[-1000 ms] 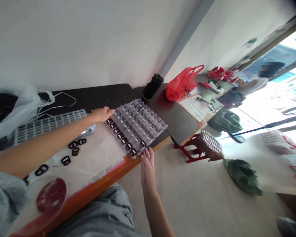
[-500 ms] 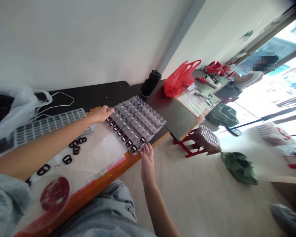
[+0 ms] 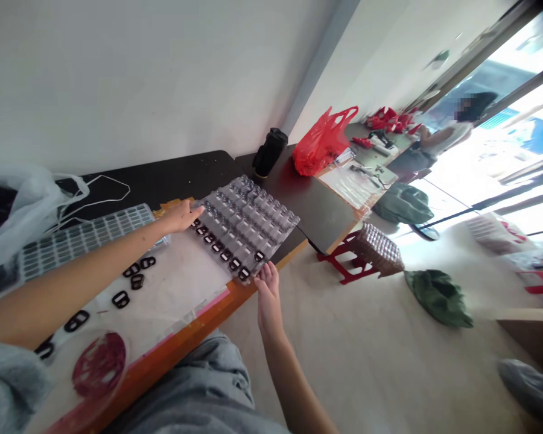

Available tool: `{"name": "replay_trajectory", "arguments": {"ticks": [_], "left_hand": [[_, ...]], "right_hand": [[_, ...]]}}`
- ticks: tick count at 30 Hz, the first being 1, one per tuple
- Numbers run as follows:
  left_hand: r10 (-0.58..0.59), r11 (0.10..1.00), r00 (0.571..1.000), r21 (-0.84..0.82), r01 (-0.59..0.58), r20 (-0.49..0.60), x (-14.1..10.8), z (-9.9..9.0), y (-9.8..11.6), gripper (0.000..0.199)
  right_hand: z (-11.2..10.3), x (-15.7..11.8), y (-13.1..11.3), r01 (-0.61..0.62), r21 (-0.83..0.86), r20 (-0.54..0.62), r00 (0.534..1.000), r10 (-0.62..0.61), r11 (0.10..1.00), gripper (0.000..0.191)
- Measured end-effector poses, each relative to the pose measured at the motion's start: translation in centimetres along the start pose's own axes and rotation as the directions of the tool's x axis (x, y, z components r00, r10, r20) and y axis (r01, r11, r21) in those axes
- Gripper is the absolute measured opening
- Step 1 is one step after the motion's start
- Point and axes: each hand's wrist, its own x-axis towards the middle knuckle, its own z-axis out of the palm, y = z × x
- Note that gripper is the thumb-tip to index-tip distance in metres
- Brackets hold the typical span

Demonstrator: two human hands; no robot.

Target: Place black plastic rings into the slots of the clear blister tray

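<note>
A clear plastic tray (image 3: 241, 230) with rows of moulded pockets lies on the work table. Black buckle-like pieces (image 3: 225, 254) fill its near-left row, and one more sits by the near right corner. My left hand (image 3: 181, 217) grips the tray's left corner, fingers over the edge. At the near corner, my right hand (image 3: 268, 289) pinches the rim from the front side. Several loose black pieces (image 3: 121, 299) are scattered on the white sheet (image 3: 181, 271) beneath my left forearm. A round tub (image 3: 100, 364) with dark red contents stands near my body.
A second clear tray (image 3: 88, 235) and a white plastic bag (image 3: 36, 205) lie at the left. Behind the held tray stand a black cylindrical case (image 3: 270, 152) and a red bag (image 3: 321, 147). A red stool (image 3: 348, 259) is right of the table. Another person (image 3: 452, 129) works farther away.
The whole view has shifted slightly left. Both hands keep their places on the tray, which has hardly moved against the table.
</note>
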Motion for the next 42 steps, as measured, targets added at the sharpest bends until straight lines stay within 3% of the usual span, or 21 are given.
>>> {"name": "replay_trajectory", "arguments": {"ticks": [14,23,30,42], "left_hand": [[-0.007,0.998,1.000,0.067,0.006,0.027,-2.9,0.8,1.2,0.086],[-0.020,0.999,0.999,0.031,0.019,0.030,-3.5,1.6,0.1,0.093],[0.012,1.000,1.000,0.022,-0.013,0.014,-4.0,1.2,-0.1,0.083],[0.038,0.999,0.995,0.007,-0.039,0.088,-6.6,1.1,0.0,0.091]], "right_hand": [[0.1,0.9,-1.9,-0.040,-0.064,-0.086,0.996,0.034,0.997,0.091],[-1.0,2.1,-1.5,-0.022,-0.109,-0.061,0.998,0.015,0.994,0.086],[-1.5,3.5,-1.0,-0.004,-0.163,-0.046,0.999,-0.003,0.987,0.090],[-2.6,6.1,-1.8,-0.007,-0.256,-0.010,1.000,0.004,0.967,0.087]]}}
